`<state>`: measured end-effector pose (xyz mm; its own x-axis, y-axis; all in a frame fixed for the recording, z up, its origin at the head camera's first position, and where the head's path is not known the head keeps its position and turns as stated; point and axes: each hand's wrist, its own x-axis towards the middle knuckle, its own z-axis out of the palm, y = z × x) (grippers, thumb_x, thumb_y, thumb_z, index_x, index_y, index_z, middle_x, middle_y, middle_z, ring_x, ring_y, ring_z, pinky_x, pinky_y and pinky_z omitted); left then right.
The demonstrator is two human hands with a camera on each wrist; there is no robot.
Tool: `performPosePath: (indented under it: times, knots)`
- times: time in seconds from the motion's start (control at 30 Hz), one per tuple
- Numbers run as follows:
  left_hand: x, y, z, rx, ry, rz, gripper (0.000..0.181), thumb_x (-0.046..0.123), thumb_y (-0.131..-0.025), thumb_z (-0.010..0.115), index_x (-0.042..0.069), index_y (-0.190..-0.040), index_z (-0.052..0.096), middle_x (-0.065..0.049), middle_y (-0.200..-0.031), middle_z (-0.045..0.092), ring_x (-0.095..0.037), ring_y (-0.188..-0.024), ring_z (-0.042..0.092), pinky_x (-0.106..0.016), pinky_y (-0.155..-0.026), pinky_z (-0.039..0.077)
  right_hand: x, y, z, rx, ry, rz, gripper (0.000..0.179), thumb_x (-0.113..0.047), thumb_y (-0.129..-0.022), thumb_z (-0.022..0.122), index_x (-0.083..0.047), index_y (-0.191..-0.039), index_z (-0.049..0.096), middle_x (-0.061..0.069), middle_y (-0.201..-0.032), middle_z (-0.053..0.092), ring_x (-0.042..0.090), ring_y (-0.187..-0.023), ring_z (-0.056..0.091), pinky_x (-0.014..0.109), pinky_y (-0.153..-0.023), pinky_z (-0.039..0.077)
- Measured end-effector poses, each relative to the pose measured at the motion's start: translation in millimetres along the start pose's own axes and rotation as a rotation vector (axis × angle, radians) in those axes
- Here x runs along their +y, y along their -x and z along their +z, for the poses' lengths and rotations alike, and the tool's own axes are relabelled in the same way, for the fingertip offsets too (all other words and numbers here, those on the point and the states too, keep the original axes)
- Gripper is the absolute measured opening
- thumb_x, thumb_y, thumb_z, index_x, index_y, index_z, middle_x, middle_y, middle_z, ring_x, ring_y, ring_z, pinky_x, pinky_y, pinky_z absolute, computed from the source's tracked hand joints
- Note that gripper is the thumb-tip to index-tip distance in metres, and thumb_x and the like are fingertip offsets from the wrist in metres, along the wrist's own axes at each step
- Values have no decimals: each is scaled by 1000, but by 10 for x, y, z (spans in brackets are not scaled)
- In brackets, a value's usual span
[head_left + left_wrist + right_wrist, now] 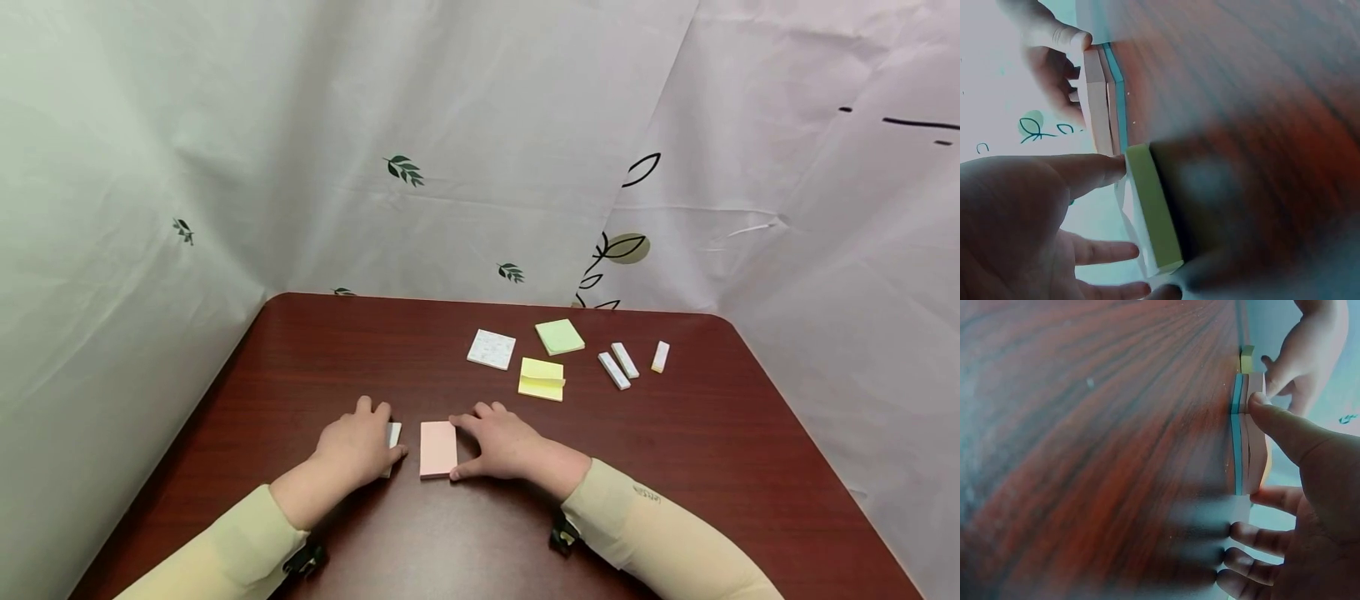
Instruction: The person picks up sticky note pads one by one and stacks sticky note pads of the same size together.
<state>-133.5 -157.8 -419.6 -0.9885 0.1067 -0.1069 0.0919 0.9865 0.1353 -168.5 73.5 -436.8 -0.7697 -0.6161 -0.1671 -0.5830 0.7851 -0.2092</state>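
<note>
My left hand [355, 446] grips a sticky note pad [393, 435] by its ends, thumb at one and fingers at the other. In the left wrist view this pad [1152, 209] shows a green side and a pale top; the hand covers much of it in the head view. To its right, a pink sticky note stack [438, 450] lies flat on the table. My right hand [498, 443] holds that stack at its right corners between thumb and index finger, the other fingers spread. Seen from the right wrist, the stack [1249, 440] has pink layers over a blue one.
Farther back on the dark red table [337, 350] lie a white patterned pad [491, 349], a green pad [559, 337] and a yellow pad [541, 390] with a lifted sheet. Three narrow white strips, one of them a white block [661, 357], lie to the right. Pale curtains surround the table.
</note>
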Motion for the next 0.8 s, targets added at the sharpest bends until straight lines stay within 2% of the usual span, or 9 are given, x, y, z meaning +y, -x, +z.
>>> performPosePath:
  times: [0.17, 0.33, 0.57, 0.8]
  knots:
    - [21, -3, -20, 29, -20, -47, 65, 47, -78, 80, -3, -109, 52, -21, -92, 48, -30, -59, 56, -45, -51, 48, 4, -2, 5, 0, 0, 0, 82, -67, -78, 72, -26, -146, 50, 5, -131, 54, 25, -117, 50, 38, -95, 46]
    - [34, 5, -17, 9, -26, -72, 68, 47, -77, 81, -4, -109, 50, -21, -88, 49, -29, -55, 56, -45, -50, 48, 9, -6, 7, -1, 3, 1, 82, -67, -78, 72, -27, -146, 50, 4, -131, 54, 24, -117, 50, 38, -95, 46]
    - [28, -6, 10, 7, -62, -32, 62, 44, -78, 81, -4, -106, 52, -17, -81, 55, -30, -59, 60, -46, -53, 50, 7, -9, 19, 9, 11, -7, 83, -66, -78, 72, -26, -146, 50, 5, -131, 54, 25, -117, 50, 38, -96, 46]
    - [14, -17, -19, 20, -35, 8, 50, 33, -77, 81, -1, -102, 55, -15, -81, 56, -28, -61, 60, -46, -51, 48, 14, -8, 20, 11, 3, -1, 82, -66, -77, 72, -27, -146, 50, 4, -131, 54, 25, -117, 50, 38, -96, 46]
